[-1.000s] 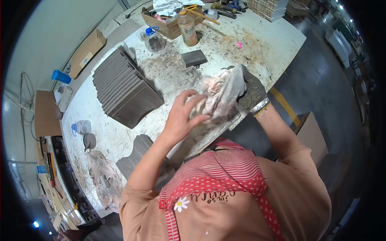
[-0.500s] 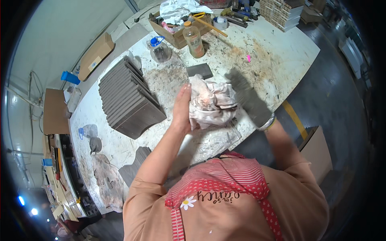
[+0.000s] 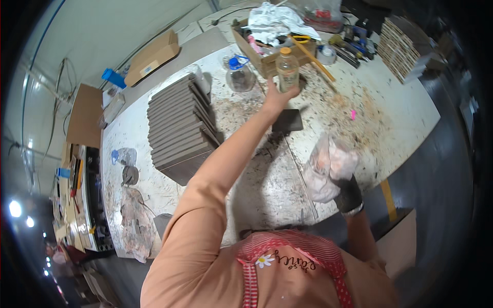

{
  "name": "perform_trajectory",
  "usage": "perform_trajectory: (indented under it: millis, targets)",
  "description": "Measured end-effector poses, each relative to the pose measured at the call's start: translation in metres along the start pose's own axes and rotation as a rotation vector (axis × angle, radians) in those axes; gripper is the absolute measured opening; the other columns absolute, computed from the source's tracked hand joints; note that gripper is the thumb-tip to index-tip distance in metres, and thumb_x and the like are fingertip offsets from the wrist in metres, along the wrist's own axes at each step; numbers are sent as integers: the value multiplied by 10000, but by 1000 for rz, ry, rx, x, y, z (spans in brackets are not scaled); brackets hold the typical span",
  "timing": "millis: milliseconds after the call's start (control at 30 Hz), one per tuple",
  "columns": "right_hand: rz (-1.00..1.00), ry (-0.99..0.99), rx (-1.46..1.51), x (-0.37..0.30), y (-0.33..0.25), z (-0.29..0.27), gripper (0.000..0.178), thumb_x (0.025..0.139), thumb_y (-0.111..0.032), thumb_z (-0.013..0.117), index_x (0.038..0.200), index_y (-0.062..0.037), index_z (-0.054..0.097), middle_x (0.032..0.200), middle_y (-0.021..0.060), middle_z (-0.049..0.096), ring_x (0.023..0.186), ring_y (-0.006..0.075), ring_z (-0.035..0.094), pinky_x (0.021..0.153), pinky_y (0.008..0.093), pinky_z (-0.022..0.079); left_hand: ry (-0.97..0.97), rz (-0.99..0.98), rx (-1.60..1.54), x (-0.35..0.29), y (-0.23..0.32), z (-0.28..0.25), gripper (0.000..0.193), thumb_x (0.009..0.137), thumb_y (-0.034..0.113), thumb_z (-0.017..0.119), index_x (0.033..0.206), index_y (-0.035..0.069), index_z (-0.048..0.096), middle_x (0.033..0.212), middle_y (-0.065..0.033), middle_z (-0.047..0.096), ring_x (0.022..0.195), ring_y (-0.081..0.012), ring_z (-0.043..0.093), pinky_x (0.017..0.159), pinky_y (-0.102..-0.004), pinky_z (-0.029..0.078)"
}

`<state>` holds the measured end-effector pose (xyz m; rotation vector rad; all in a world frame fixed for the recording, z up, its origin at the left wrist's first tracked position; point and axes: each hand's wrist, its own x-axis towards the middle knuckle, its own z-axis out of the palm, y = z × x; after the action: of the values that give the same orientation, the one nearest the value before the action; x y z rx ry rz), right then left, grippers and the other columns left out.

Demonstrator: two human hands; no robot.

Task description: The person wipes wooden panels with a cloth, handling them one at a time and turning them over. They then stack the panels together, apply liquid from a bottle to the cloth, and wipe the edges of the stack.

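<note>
My bare left hand (image 3: 278, 97) reaches across the table, its fingers and thumb around the lower part of a clear plastic bottle (image 3: 287, 66) with an orange cap. The bottle stands upright beside a cardboard box. In my right hand (image 3: 350, 195), which wears a dark glove, is a crumpled, stained whitish rag (image 3: 328, 167), held over the table's near right side. Just below the bottle lies a small dark rectangular block (image 3: 288, 120). A stack of grey-brown grooved panels (image 3: 179, 126) stands left of my left forearm.
A cut-open jug with a blue cap (image 3: 240, 76) stands left of the bottle. Behind it, the cardboard box (image 3: 251, 49) holds white cloth and tools. Dark debris and a pink scrap (image 3: 353, 114) lie on the white table (image 3: 405, 120). Bundled boards (image 3: 403, 49) stand at the far right.
My left hand has let go of the rag and moved forward to the bottle. My right hand now holds the rag, lower and to the right. The view has shifted left.
</note>
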<state>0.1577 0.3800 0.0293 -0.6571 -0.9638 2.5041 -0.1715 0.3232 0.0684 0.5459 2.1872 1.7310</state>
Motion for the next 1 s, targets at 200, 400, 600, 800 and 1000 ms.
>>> perform_trajectory:
  millis: [200,400,600,800,1000]
  targets:
    - [-202,-159,-783,4,34,-41,473,921,-221,559,1348,-62,431,1337,81,504,1242,261,472,1044,458,381,240,238,-75,68,-32,40,944,624,236,845,1353,-27,306,1245,-225,532,1123,-343,550,952,-378,441]
    - [243,-19,527,14,4,-12,562,940,-348,500,1399,-62,349,1357,128,467,1191,368,495,1032,574,360,44,327,5,32,22,4,684,703,247,791,1259,47,445,1126,-138,604,1036,-242,596,904,-352,460]
    - [115,-22,111,31,-15,-17,438,926,-305,522,1296,-74,483,1192,101,596,1089,275,576,913,451,490,-226,599,395,-92,73,-58,714,685,356,736,1260,45,451,1090,-185,524,938,-367,595,812,-429,501]
    - [-65,-191,-222,16,-14,23,529,966,-334,390,1369,9,385,1366,166,457,1242,300,461,1057,437,362,-476,505,740,-189,31,-65,691,705,316,720,1260,33,422,1029,-181,566,847,-378,608,720,-450,506]
    - [206,-550,422,-27,-10,70,478,1005,-318,323,1368,-14,388,1371,157,452,1240,282,461,1057,439,361,-535,569,1002,-210,65,-77,604,715,346,739,1170,59,464,963,-168,594,813,-359,615,707,-450,495]
